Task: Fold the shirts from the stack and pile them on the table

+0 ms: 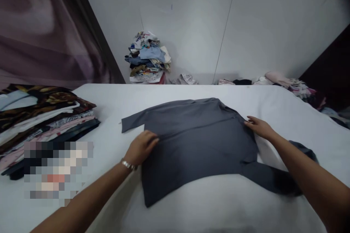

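A dark grey long-sleeved shirt [197,153] lies spread sideways over the white-covered table. My left hand [142,147], with a metal bracelet on the wrist, is closed on the shirt's left edge, its fingers curled at the cloth. At the shirt's upper right edge, my right hand [258,126] pinches the fabric between thumb and fingers, the other fingers partly stretched. One sleeve points out to the far left. The other trails to the right and passes beneath my right forearm, which hides part of it.
Folded clothes [49,116] are stacked at the left of the white table cover [109,98]. Beyond the far edge, a tall clothes pile [150,58] leans near the wall, and more loose garments [287,82] lie at right. A pixelated patch covers something at lower left.
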A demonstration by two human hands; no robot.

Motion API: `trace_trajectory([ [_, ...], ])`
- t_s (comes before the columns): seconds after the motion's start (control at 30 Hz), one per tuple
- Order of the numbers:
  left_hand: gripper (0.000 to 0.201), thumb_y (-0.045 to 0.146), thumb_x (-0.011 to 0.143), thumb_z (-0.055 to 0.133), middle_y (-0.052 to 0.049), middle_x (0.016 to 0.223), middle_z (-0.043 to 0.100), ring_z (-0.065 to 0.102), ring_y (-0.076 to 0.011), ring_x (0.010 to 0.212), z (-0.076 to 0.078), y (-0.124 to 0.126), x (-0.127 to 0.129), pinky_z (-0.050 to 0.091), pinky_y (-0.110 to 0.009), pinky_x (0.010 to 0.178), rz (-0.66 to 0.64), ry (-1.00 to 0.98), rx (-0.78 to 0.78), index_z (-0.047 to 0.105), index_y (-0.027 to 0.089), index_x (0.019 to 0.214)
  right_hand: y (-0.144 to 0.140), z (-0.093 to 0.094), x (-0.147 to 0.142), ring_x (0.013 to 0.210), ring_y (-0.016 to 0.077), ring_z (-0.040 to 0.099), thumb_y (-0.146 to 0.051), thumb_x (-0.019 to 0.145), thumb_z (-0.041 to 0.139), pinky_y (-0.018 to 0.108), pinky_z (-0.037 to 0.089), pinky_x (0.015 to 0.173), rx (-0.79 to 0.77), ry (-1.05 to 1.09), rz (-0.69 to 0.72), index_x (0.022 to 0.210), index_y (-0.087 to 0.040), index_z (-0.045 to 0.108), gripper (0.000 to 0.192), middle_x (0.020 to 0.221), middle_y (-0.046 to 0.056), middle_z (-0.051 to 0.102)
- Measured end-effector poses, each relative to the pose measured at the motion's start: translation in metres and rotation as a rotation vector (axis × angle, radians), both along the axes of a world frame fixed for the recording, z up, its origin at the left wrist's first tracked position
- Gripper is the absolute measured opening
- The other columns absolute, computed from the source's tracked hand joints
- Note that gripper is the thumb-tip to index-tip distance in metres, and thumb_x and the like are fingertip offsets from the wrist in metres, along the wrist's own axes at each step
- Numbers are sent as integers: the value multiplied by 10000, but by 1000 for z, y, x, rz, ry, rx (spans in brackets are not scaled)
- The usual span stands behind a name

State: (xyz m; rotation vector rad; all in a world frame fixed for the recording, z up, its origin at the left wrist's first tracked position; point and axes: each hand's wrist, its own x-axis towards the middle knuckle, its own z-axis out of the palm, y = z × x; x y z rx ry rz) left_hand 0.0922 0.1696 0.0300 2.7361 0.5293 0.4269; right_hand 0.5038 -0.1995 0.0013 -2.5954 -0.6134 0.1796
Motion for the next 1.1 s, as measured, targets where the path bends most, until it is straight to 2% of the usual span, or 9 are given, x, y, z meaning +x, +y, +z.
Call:
trace_trajectory([
  [0.17,270,430,861,557,-55,1046,641,593,-198,932,-11,-76,-68,482,-340,819,-267,88,5,664,259,1041,-79,6,-71,939,284,666,-595,755,554,419,514,866,55,12,-51,1331,-181,534,709,1167,133,658],
  [0.3,255,363,848,586,-62,1081,642,584,-219,978,-17,-95,-84,466,-372,848,-273,98,75,668,248,1061,-122,10,-130,1123,289,593,-568,788,562,406,486,944,98,94,165,1310,-214,550,631,1260,113,615],
  [0.4,238,341,855,570,-60,1090,644,577,-223,1000,-14,-103,-86,456,-378,856,-283,112,96,671,237,1044,-146,5,-155,1168,308,554,-531,774,608,459,441,987,33,-15,332,1276,-213,577,595,1282,115,599],
  [0.5,206,296,875,527,-53,1050,656,586,-212,961,-12,-111,-87,456,-369,826,-255,138,111,677,231,1001,-164,-5,-161,1137,319,565,-491,785,581,518,410,984,-29,-210,367,1223,-233,613,510,1244,108,622],
  [0.6,219,163,858,480,-59,1005,664,593,-207,919,-11,-116,-86,454,-366,801,-213,177,154,675,212,947,-174,-10,-157,989,294,626,-387,824,471,514,418,947,-57,-349,347,1070,-243,685,357,1061,87,698],
  [0.7,242,74,813,456,-67,933,668,601,-212,871,-5,-117,-85,459,-365,772,-166,180,206,654,189,889,-179,0,-157,906,272,632,-295,825,405,492,413,928,-65,-479,291,974,-229,698,335,960,82,711],
  [0.83,233,97,840,427,-66,897,669,614,-209,847,5,-118,-87,466,-366,789,-93,37,245,624,183,930,-183,18,-170,937,283,607,-267,851,382,472,428,869,-55,-701,147,1043,-195,671,355,1031,116,680],
  [0.97,262,56,803,419,-58,854,659,611,-206,828,4,-125,-92,477,-364,789,-137,2,216,617,189,909,-186,12,-179,960,299,592,-246,852,371,444,462,809,-112,-731,90,1019,-186,668,346,1066,121,658],
  [1.1,319,11,758,403,-54,883,651,606,-183,840,-1,-130,-95,490,-335,785,-163,-38,85,608,195,920,-183,1,-175,995,309,582,-225,840,348,439,483,839,-40,-667,57,1046,-164,648,369,1076,138,651],
])
